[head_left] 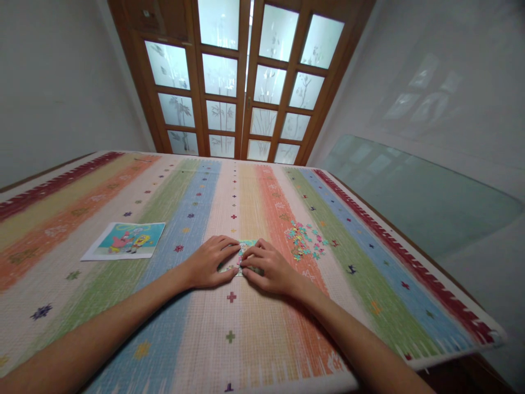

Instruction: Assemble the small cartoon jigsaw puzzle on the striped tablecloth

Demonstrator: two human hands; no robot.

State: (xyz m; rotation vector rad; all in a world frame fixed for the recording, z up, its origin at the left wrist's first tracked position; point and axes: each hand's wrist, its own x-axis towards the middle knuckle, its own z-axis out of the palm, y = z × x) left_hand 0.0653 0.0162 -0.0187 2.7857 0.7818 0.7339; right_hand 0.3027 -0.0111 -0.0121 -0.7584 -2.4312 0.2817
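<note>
A partly visible jigsaw puzzle point(247, 243) in green and pale colours lies flat on the tablecloth between my hands. From the left, my left hand point(214, 262) rests along its edge, fingers stretched and thumb apart. On the right side, my right hand point(270, 267) bends over the puzzle. Its thumb and fingertips come together on a small puzzle piece at the puzzle's middle, largely covered by the fingers. Both hands hide much of the puzzle. To the right of my right hand lies a loose heap of small puzzle pieces point(303, 241), mostly teal, yellow and pink.
A printed cartoon picture sheet point(127, 241) lies to the left. The striped tablecloth point(262, 339) covers the table. Beyond its far edge stand wooden doors with frosted panes point(221, 74). A greenish glass panel point(410, 191) leans by the right wall.
</note>
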